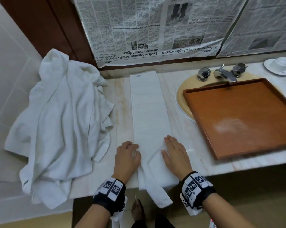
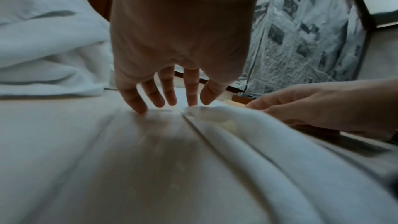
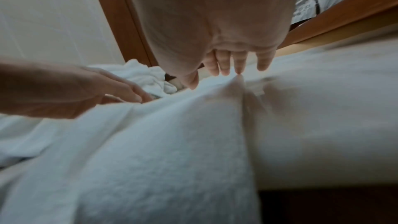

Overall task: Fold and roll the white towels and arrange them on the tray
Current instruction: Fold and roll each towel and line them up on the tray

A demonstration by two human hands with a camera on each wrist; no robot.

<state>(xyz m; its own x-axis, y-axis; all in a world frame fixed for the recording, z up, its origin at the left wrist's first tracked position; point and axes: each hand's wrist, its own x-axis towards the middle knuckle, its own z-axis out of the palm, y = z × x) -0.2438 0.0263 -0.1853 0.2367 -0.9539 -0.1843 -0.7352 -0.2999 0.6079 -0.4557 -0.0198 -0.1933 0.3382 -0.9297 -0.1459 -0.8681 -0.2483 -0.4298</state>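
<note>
Towel strip runs straight away from you

Your left hand [image 1: 128, 155] and right hand [image 1: 175, 152] lie flat, fingers straight, on the folded towel [image 1: 148, 106]'s near end.

Both hands lie palm-down side by side, left hand [image 1: 128, 155] slightly curled, right hand [image 1: 175, 152] flat (fingers [image 1: 169, 140] straight).
</note>
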